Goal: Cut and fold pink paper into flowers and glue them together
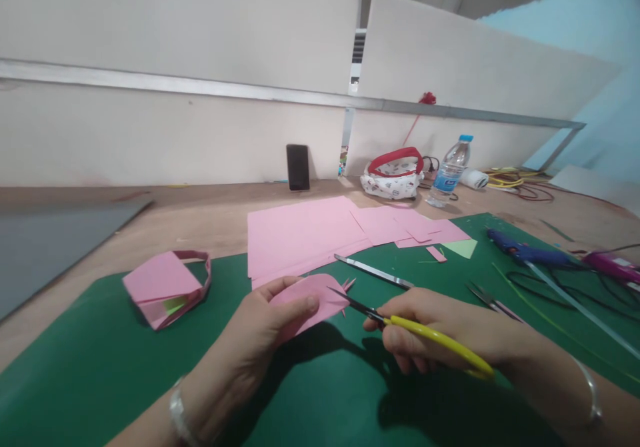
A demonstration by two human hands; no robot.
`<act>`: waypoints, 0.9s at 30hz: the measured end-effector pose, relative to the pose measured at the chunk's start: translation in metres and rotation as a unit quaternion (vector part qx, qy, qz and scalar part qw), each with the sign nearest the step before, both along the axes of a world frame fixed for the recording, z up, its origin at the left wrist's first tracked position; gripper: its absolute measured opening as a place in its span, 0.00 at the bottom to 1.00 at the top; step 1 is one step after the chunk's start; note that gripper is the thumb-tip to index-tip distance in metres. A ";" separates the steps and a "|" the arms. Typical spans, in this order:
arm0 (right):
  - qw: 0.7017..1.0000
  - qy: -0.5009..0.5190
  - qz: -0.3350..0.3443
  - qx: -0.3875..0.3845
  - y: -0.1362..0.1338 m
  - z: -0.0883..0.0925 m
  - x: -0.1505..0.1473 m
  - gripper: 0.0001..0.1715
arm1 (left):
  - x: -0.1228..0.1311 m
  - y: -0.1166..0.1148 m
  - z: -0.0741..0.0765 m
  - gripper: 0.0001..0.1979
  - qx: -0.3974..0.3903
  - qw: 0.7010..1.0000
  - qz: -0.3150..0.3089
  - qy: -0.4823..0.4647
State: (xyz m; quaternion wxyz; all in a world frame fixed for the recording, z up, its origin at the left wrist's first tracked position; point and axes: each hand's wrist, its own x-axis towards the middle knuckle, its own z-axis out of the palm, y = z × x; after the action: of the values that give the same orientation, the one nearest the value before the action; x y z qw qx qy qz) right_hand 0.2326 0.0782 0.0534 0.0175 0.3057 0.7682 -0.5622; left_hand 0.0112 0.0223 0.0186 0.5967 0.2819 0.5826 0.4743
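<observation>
My left hand [260,337] pinches a rounded piece of pink paper [320,300] above the green cutting mat [100,367]. My right hand [445,330] grips yellow-handled scissors [395,320]; their dark blades reach into the right edge of the pink piece. Small pink cut points stick out at that edge. Both wrists wear silver bracelets.
A folded pink paper basket [167,287] sits left on the mat. Large pink sheets [300,233] lie behind, with a metal ruler [373,271]. A blue glue gun [525,252], cables and tweezers [483,295] lie right. A phone [297,167], pouch [393,175] and water bottle [449,172] stand by the wall.
</observation>
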 end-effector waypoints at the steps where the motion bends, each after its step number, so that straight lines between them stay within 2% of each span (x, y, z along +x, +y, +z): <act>1: 1.000 0.001 0.000 -0.003 0.000 0.000 0.000 0.27 | 0.000 0.000 0.000 0.17 0.000 1.000 -0.001 0.002; 7: 1.000 -0.011 -0.013 0.003 -0.003 0.001 0.000 0.25 | 0.002 0.001 0.002 0.16 0.006 1.000 0.015 0.011; 19: 1.000 -0.011 -0.004 0.001 -0.002 0.001 0.000 0.23 | 0.003 0.002 0.000 0.16 0.009 1.000 0.007 -0.003; 27: 0.998 0.001 0.012 0.054 -0.002 0.007 -0.002 0.26 | -0.001 0.004 -0.003 0.16 0.003 1.000 0.007 -0.016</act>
State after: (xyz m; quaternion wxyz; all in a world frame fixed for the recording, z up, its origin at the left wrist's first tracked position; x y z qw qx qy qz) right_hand 0.2305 0.0758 0.0601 0.0075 0.2965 0.8009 -0.5202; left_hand 0.0099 0.0260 0.0153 0.6016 0.2722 0.5733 0.4851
